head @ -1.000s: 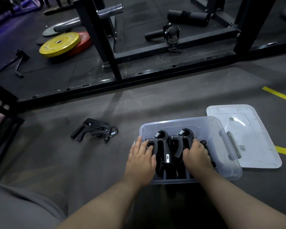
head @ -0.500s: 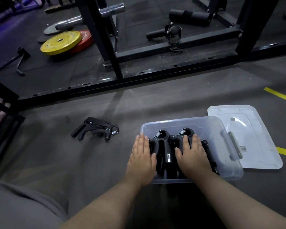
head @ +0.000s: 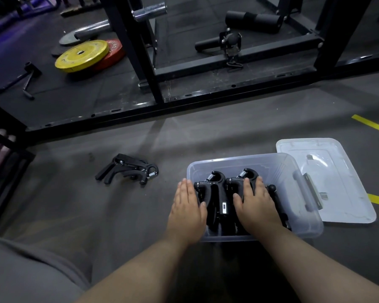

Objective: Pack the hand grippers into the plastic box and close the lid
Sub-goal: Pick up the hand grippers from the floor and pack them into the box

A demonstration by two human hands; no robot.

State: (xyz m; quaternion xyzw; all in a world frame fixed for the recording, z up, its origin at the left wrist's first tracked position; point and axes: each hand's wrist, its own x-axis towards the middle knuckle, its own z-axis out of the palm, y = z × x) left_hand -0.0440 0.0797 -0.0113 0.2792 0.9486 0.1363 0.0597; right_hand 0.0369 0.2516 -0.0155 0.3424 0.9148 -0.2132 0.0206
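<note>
A clear plastic box (head: 289, 171) sits on the grey floor in front of me, lidless. Several black hand grippers (head: 217, 193) lie packed side by side in its left half. My left hand (head: 187, 206) lies flat with straight fingers over the box's left wall and the leftmost gripper. My right hand (head: 255, 203) presses flat on the grippers in the middle. The clear lid (head: 337, 171) lies on the floor to the right, partly behind the box. A small heap of black hand grippers (head: 127, 169) lies on the floor to the left of the box.
A black steel rack frame (head: 153, 68) crosses the floor beyond the box. Yellow and red weight plates (head: 83, 54) lie at the far left, foam rollers (head: 253, 18) at the back. Yellow floor tape (head: 370, 124) runs at the right. A dark rack (head: 2, 162) stands at the left edge.
My right hand uncurled from gripping the grippers and now lies flat on them. My left hand stayed flat at the box's left side. The loose grippers and the lid have not moved.
</note>
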